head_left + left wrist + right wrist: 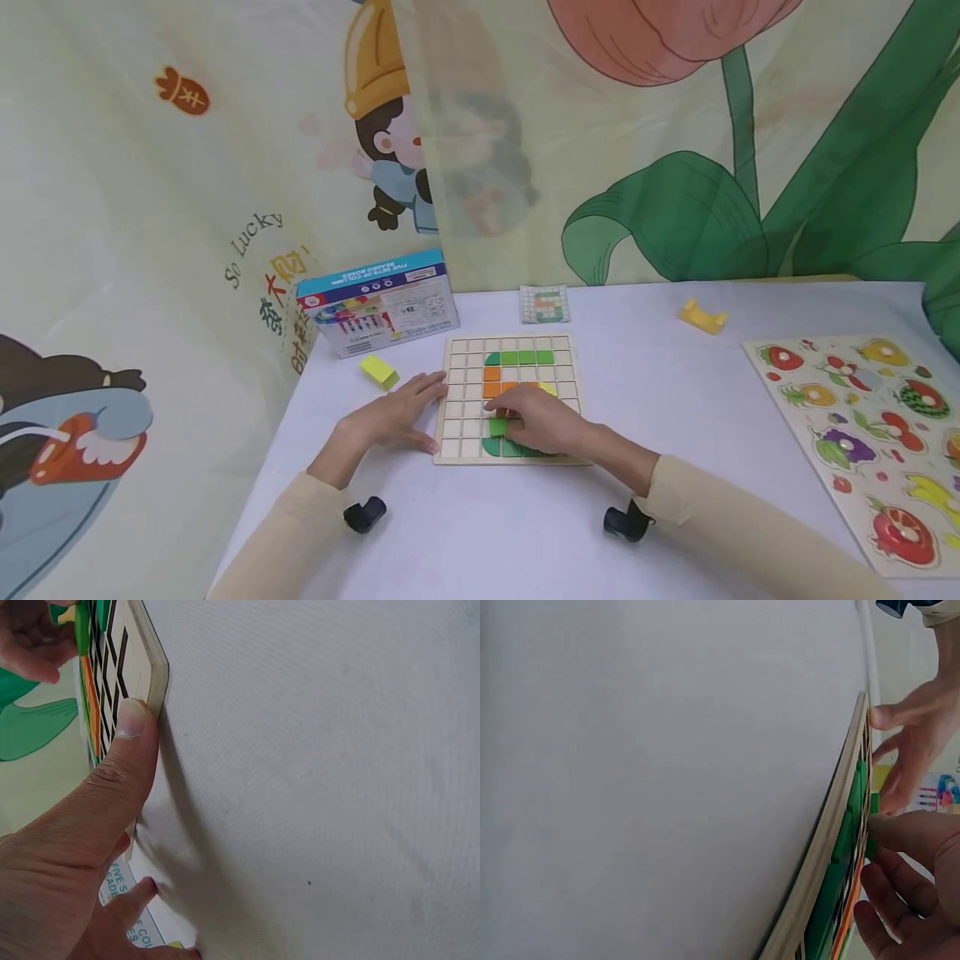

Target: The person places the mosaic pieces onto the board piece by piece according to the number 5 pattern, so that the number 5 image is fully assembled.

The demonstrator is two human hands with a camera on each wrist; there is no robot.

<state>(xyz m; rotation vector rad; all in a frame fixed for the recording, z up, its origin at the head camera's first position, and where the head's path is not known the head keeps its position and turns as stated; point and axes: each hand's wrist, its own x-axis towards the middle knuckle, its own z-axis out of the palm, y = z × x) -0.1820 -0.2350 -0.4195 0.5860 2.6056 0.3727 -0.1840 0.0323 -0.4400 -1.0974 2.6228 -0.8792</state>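
The left hand (393,417) lies flat with fingers extended, thumb pressed to the near-left edge of the square wooden grid board (457,433), evidently steadying it. The right hand (540,421), just beside it over the board's lower rows, pinches a small green square tile (497,427) at its fingertips, seemingly seating it in a cell.

We read "FIVE SETS OF COLUMN" and, under it, "BEADED BOXES" on the top face of the toy box (378,302), upside down from the head view; the small print on that box's front face is too fine for us to make out. Left of the box, on the printed curtain (150,208), we read "So Lucky" in slanted letters, with yellow and green Chinese characters just below that we cannot make out. In the left wrist view, part of the box's lettering shows as "FIVE S".
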